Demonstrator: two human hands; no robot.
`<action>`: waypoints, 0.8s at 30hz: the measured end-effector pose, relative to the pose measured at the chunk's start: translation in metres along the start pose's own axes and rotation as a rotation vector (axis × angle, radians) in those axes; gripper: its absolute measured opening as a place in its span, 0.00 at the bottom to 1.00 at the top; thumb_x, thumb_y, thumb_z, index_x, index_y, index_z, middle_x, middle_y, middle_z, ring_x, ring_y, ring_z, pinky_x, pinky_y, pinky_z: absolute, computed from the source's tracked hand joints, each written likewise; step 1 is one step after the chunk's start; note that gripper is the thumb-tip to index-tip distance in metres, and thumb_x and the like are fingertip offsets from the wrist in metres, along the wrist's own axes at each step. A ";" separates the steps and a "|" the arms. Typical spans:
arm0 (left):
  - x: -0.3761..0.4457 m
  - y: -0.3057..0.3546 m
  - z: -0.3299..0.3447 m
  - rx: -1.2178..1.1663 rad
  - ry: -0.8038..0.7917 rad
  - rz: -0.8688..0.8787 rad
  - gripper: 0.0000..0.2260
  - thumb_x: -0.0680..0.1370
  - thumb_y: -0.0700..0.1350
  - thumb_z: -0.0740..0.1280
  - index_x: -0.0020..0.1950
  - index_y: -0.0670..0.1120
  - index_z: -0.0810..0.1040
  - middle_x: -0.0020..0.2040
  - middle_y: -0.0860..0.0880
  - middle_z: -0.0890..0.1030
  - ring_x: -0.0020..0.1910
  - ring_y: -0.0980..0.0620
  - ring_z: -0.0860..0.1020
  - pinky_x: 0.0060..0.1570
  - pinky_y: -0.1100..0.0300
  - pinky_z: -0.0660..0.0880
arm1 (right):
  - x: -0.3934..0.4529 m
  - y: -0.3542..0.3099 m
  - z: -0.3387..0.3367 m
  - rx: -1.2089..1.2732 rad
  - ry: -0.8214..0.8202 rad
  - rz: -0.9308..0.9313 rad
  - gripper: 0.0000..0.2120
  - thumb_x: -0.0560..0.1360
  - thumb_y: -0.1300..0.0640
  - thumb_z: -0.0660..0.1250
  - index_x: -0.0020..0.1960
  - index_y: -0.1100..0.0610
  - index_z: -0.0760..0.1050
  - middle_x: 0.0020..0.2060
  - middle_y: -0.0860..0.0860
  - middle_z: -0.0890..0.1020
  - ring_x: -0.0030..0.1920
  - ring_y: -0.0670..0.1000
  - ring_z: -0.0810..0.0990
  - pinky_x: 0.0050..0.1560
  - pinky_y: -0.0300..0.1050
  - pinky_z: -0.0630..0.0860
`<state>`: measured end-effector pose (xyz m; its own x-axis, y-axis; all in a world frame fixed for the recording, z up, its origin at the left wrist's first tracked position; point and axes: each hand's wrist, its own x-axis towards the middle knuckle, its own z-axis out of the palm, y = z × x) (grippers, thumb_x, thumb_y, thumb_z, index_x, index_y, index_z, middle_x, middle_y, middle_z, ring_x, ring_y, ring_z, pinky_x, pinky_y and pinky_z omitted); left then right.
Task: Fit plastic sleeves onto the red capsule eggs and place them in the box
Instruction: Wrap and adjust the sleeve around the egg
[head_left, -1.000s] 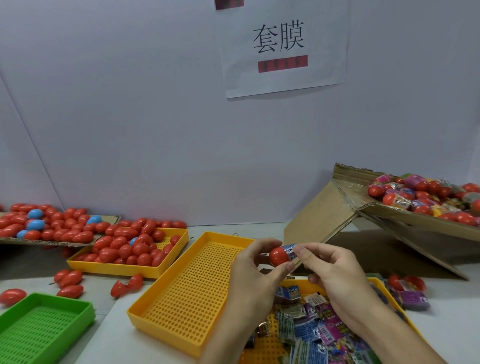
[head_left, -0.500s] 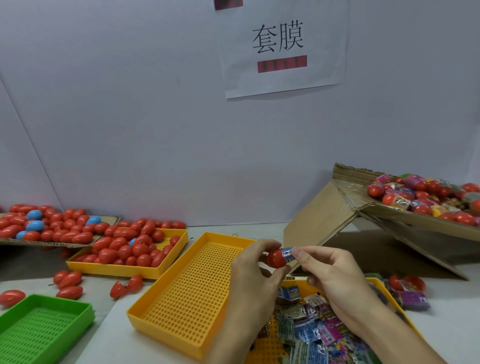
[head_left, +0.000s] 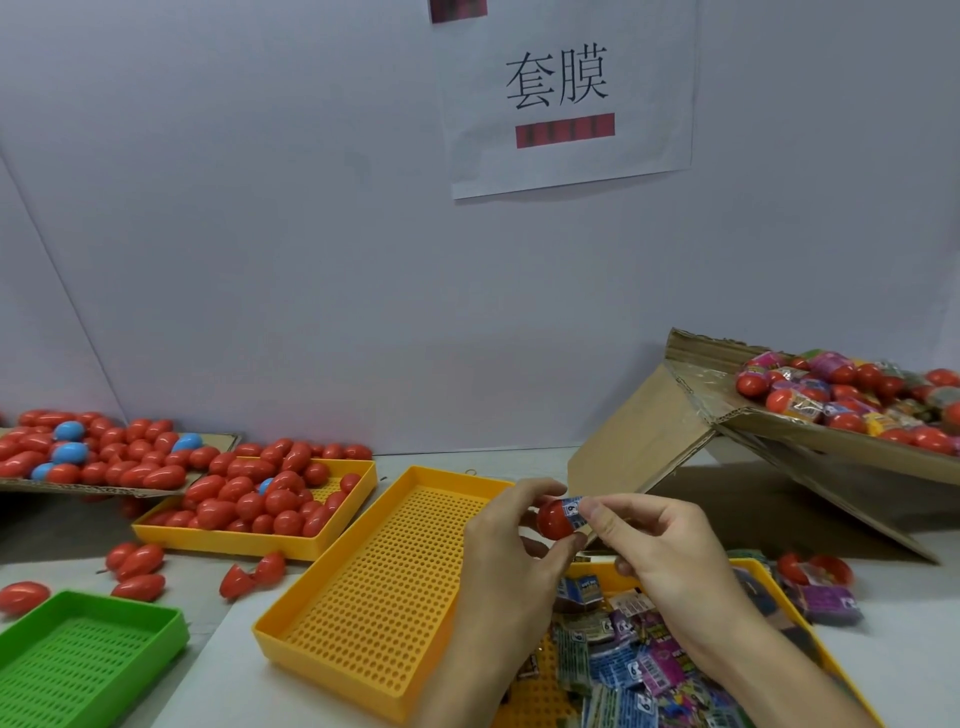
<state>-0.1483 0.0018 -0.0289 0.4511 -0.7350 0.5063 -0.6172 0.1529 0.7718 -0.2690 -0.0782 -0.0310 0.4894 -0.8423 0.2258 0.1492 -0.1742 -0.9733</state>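
My left hand (head_left: 511, 551) grips a red capsule egg (head_left: 554, 518) between thumb and fingers, above the yellow trays. My right hand (head_left: 660, 551) pinches a blue printed plastic sleeve (head_left: 574, 506) that sits over the egg's right end. Loose sleeves (head_left: 634, 660) lie heaped in the yellow tray (head_left: 831, 670) under my right wrist. The tilted cardboard box (head_left: 810, 441) at the right holds several sleeved eggs (head_left: 841, 395). Bare red eggs (head_left: 260, 499) fill a yellow tray (head_left: 228, 540) at the left.
A yellow perforated tray (head_left: 384, 587) lies below my left hand. A green tray (head_left: 83, 665) sits at the lower left. More red and blue eggs (head_left: 93, 452) lie on a cardboard sheet at far left, loose eggs (head_left: 135, 566) on the table. Sleeved eggs (head_left: 815, 571) lie beside the box.
The sleeve has slid a little further onto the egg, and both hands have shifted slightly downward together. Nothing else has moved.
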 end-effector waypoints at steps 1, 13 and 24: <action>0.000 0.000 0.000 -0.018 -0.006 0.002 0.16 0.73 0.43 0.77 0.53 0.60 0.77 0.47 0.58 0.81 0.43 0.56 0.81 0.44 0.60 0.81 | 0.000 0.001 0.000 -0.006 0.005 -0.012 0.16 0.63 0.41 0.71 0.44 0.49 0.86 0.40 0.47 0.87 0.40 0.40 0.82 0.34 0.32 0.75; 0.001 0.001 0.001 -0.130 0.049 -0.019 0.10 0.74 0.45 0.74 0.51 0.58 0.79 0.43 0.60 0.82 0.47 0.61 0.80 0.46 0.67 0.78 | -0.002 -0.003 0.001 -0.099 0.035 -0.166 0.06 0.69 0.48 0.74 0.45 0.43 0.85 0.38 0.48 0.84 0.41 0.46 0.82 0.41 0.38 0.79; 0.001 0.004 0.000 -0.476 -0.050 -0.183 0.08 0.77 0.42 0.71 0.55 0.49 0.81 0.46 0.48 0.86 0.49 0.51 0.85 0.48 0.58 0.82 | -0.004 0.001 0.005 -0.532 0.068 -0.370 0.19 0.70 0.52 0.77 0.56 0.38 0.76 0.47 0.36 0.75 0.50 0.40 0.74 0.40 0.33 0.73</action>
<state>-0.1499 0.0014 -0.0254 0.4860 -0.8065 0.3367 -0.1638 0.2944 0.9415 -0.2665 -0.0722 -0.0326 0.4289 -0.7060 0.5636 -0.1568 -0.6726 -0.7232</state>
